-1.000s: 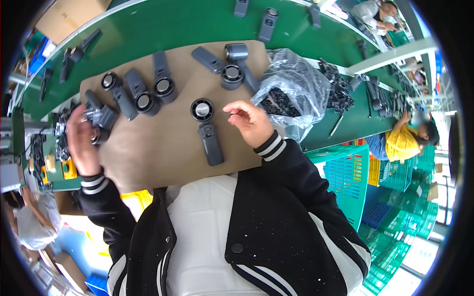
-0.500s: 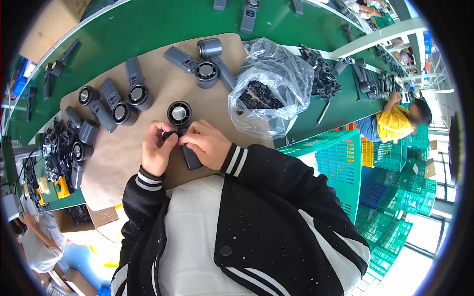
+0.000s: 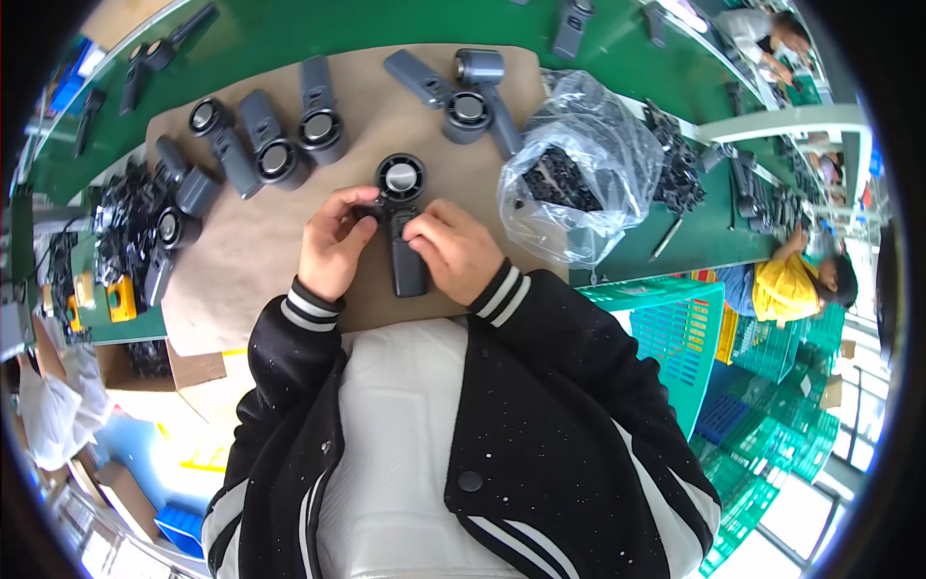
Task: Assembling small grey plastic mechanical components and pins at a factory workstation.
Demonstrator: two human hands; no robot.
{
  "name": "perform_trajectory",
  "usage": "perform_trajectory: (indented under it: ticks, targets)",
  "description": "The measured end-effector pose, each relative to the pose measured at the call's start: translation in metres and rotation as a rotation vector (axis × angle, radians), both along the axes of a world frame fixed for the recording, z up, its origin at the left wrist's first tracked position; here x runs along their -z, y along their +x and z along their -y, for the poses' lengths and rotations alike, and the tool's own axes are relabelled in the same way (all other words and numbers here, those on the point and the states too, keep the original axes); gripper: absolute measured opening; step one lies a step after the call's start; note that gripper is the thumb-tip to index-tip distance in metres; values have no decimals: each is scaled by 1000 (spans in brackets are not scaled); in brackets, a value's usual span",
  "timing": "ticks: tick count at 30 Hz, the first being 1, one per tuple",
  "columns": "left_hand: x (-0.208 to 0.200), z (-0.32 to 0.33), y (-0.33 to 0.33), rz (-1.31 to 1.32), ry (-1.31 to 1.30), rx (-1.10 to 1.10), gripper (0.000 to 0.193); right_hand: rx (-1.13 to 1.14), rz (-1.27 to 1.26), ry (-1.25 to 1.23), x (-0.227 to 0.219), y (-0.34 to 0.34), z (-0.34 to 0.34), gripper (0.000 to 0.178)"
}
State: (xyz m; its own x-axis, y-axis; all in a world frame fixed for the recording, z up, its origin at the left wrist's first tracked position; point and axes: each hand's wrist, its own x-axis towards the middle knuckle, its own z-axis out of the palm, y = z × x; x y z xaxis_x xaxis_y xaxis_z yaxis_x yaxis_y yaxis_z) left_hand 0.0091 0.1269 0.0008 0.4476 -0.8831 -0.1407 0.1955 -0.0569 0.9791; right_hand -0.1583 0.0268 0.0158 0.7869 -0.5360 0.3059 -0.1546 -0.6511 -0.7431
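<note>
A dark grey handheld fan point(image 3: 408, 265) lies before me on brown paper, its round head pointing away from me. My left hand point(image 3: 333, 246) is closed in a pinch at the left of the fan's neck, on a small black part point(image 3: 367, 209) mostly covered by the fingers. My right hand point(image 3: 458, 253) grips the handle from the right, with thumb and fingertips on its upper part. Beyond the hands lie more grey fans, among them one fan point(image 3: 280, 159) to the left and another fan point(image 3: 467, 111) farther off.
Brown paper point(image 3: 231, 299) covers part of the green table point(image 3: 386, 24). At right stands a clear plastic bag point(image 3: 617, 207) of small black parts, with a loose pile point(image 3: 680, 174) and a thin tool point(image 3: 666, 238) beside it. Green crates point(image 3: 666, 323) stand right; a person in yellow point(image 3: 786, 288) sits beyond.
The view has shifted, so the table items appear farther right and higher. My right hand has moved from the fan's neck down onto the handle; my left still pinches at the neck.
</note>
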Motion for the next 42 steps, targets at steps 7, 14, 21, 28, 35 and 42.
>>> perform_trajectory:
  ticks: [7,14,21,28,35,42]
  targets:
    - [7,-5,-3,-58,-77,-38,21,25,-63,187,12,1,0,7]
    - [3,-7,-4,-85,-39,-69,16,58,6,205,19,13,-9,9]
    - [6,-4,-6,-178,-66,-143,13,145,108,260,22,24,-17,13]
    - [10,-5,-5,-153,-64,-158,12,151,92,99,24,31,-15,18]
    - [7,-4,-5,-103,-79,-194,11,256,173,121,25,37,-18,20]
    - [-4,-3,-9,72,-27,-121,11,200,275,352,10,26,2,16]
